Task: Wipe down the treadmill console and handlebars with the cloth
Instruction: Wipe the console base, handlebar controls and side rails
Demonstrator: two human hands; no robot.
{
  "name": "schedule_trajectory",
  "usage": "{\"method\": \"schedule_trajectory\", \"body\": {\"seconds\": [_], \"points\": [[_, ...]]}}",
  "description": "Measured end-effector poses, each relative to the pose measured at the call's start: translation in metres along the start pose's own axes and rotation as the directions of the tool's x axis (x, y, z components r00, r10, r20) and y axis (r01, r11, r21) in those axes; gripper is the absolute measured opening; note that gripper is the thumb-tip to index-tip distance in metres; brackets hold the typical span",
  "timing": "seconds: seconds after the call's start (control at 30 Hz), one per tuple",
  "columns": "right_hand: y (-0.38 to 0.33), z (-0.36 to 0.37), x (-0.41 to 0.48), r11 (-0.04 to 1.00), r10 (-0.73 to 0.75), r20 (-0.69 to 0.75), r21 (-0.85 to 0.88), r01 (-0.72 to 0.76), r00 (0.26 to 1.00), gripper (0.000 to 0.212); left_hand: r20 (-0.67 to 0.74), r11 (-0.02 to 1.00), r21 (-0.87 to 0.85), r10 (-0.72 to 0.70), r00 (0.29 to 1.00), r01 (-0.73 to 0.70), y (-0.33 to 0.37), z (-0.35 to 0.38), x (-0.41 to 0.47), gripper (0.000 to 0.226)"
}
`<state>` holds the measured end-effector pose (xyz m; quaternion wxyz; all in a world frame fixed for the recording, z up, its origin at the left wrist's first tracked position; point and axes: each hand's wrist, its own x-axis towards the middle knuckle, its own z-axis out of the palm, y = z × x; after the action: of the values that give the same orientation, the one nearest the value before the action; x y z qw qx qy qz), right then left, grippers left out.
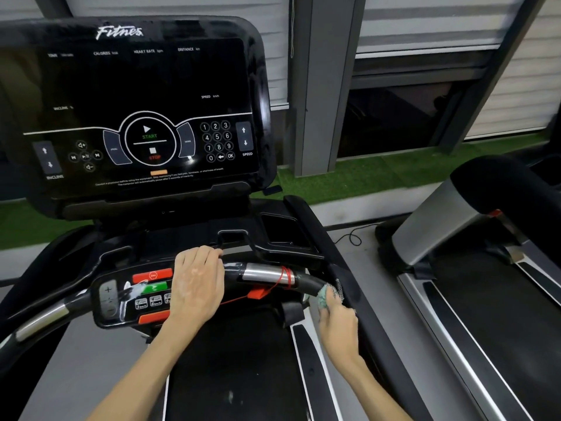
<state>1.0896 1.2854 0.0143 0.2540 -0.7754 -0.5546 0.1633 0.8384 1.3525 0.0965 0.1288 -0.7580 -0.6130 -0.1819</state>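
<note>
The black treadmill console [136, 110] stands in front of me, its screen dark with printed start, stop and number buttons. Below it a curved front handlebar [267, 275] with a silver sensor section crosses the view. My left hand [197, 284] rests over the handlebar's middle, fingers curled over its far side beside the small control pad [133, 296]. My right hand [337, 320] grips a bunched teal cloth [326, 294] and presses it against the handlebar's right end, where it meets the side rail [349, 287].
A red safety cord [283, 278] is wound round the silver section, with an orange clip [258, 293] hanging below. The running belt [230, 360] lies beneath my arms. A second treadmill [485, 268] stands close on the right. Green turf and a shuttered wall lie beyond.
</note>
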Motion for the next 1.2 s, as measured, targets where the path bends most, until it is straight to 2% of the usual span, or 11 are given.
{"method": "schedule_trajectory", "body": {"seconds": [0.07, 0.23, 0.3, 0.4, 0.47, 0.7, 0.77, 0.9, 0.97, 1.1, 1.2], "points": [[-0.019, 0.003, 0.003, 0.998, -0.037, -0.037, -0.059, 0.035, 0.999, 0.045, 0.003, 1.000, -0.007, -0.002, 1.000, 0.002, 0.000, 0.000, -0.001, 0.032], [-0.046, 0.005, 0.010, 0.924, -0.381, -0.060, 0.015, 0.383, 0.922, 0.057, 0.021, 1.000, -0.002, 0.011, 1.000, -0.011, -0.001, -0.001, -0.001, 0.036], [-0.036, -0.001, 0.016, 0.893, -0.450, -0.036, -0.017, 0.450, 0.892, 0.064, 0.026, 1.000, 0.000, 0.025, 0.999, -0.025, -0.001, -0.002, -0.001, 0.037], [-0.022, -0.011, 0.025, 0.945, -0.326, -0.017, 0.032, 0.326, 0.945, 0.065, 0.039, 0.999, -0.007, 0.033, 0.999, -0.033, -0.001, -0.003, 0.000, 0.037], [-0.034, -0.014, 0.028, 0.946, -0.325, -0.006, 0.011, 0.325, 0.946, 0.061, 0.047, 0.999, -0.044, 0.019, 0.999, -0.017, -0.001, -0.005, 0.000, 0.037], [-0.109, -0.004, 0.019, 0.757, -0.653, 0.048, 0.044, 0.652, 0.755, 0.063, 0.070, 0.992, -0.124, 0.040, 0.997, -0.031, -0.007, -0.013, -0.003, 0.041], [-0.102, -0.009, 0.023, 0.764, -0.645, 0.082, 0.044, 0.643, 0.760, 0.065, 0.077, 0.993, -0.113, 0.038, 0.996, -0.029, -0.012, -0.015, -0.009, 0.045], [-0.090, -0.023, 0.037, 0.870, -0.476, 0.143, -0.065, 0.488, 0.868, 0.063, 0.116, 0.999, -0.030, 0.038, 0.992, -0.035, -0.016, -0.020, -0.018, 0.063], [-0.108, -0.020, 0.040, 0.852, -0.498, 0.181, -0.077, 0.517, 0.848, 0.059, 0.145, 0.999, -0.011, 0.035, 0.989, -0.034, -0.015, -0.021, -0.017, 0.074], [-0.148, -0.015, 0.030, 0.772, -0.630, 0.177, 0.042, 0.634, 0.756, 0.062, 0.208, 0.997, 0.016, 0.075, 0.975, -0.080, -0.020, -0.023, -0.017, 0.104], [-0.141, -0.017, 0.020, 0.736, -0.674, 0.165, 0.056, 0.675, 0.721, 0.061, 0.259, 0.991, 0.038, 0.113, 0.959, -0.127, -0.027, -0.023, -0.017, 0.119]]}}
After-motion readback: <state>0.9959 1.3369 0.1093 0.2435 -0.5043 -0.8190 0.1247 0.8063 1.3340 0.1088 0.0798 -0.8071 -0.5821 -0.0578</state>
